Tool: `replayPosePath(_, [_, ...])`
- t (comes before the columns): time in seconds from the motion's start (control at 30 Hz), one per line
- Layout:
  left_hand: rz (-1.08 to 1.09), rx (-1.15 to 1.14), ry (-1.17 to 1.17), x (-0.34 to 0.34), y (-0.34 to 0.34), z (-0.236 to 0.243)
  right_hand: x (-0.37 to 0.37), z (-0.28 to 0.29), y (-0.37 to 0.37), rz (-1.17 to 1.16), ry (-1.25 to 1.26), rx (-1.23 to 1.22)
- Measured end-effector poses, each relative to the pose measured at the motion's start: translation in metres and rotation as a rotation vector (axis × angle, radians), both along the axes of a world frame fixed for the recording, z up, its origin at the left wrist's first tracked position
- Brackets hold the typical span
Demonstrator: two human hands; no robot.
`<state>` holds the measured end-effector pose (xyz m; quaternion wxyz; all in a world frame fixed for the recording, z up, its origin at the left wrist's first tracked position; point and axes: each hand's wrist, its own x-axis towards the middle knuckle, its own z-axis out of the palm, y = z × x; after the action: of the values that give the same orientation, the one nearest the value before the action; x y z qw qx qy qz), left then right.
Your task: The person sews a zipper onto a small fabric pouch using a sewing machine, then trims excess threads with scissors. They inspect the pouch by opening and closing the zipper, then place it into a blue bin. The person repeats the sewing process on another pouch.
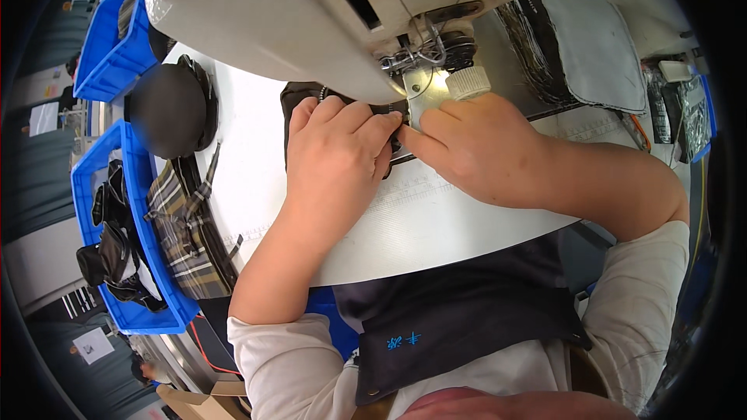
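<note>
A dark fabric piece (297, 103) lies on the white sewing table, its edge close to the needle area of a sewing machine (257, 15). My left hand (334, 148) lies over the fabric, thumb and forefinger pinched at its right edge. From the right, my right hand (482, 152) reaches to the same spot, its fingers bent and its forefinger meeting the left fingertips at the fabric. A toothed strip, perhaps a zipper, shows beside the left knuckles. Most of the fabric is hidden under the left hand. A white ribbed knob (468, 83) stands just beyond the right hand.
Stacked dark and grey fabric pieces (595, 50) lie at the back right. On the left are a round black object (170, 109), plaid fabric (191, 245) and blue bins (159, 264) holding dark pieces. Ruler markings (424, 190) run across the table.
</note>
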<state>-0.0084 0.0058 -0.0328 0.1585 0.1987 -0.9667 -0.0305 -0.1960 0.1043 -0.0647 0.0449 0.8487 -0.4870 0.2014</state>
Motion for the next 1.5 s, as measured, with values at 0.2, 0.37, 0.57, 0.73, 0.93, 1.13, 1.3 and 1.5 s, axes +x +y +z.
replayPosePath(0.2, [-0.048, 0.055, 0.046, 0.002, 0.001, -0.004, 0.0, 0.003, 0.005, 0.021, 0.085, -0.03])
replayPosePath(0.37, [-0.087, 0.111, 0.107, 0.002, -0.002, -0.008, 0.0, 0.004, 0.006, 0.019, 0.11, 0.017])
replayPosePath(0.57, [-0.105, 0.097, 0.088, 0.0, 0.001, -0.005, 0.0, 0.002, 0.008, 0.008, 0.108, 0.026])
replayPosePath(0.73, [-0.07, 0.12, 0.079, 0.0, 0.004, 0.0, 0.0, 0.003, 0.009, 0.017, 0.116, 0.026])
replayPosePath(0.93, [-0.034, 0.035, 0.053, -0.003, 0.015, -0.002, -0.003, 0.009, 0.008, 0.041, 0.11, 0.049])
replayPosePath(1.13, [-0.02, 0.009, 0.04, -0.002, 0.019, -0.001, -0.002, 0.012, 0.009, 0.05, 0.134, 0.024])
replayPosePath(1.3, [-0.036, 0.015, 0.068, -0.002, 0.016, -0.004, -0.002, 0.011, 0.008, 0.048, 0.102, 0.013])
replayPosePath(1.5, [-0.019, -0.013, 0.076, -0.004, 0.012, -0.007, -0.004, 0.01, 0.005, 0.035, 0.124, -0.002])
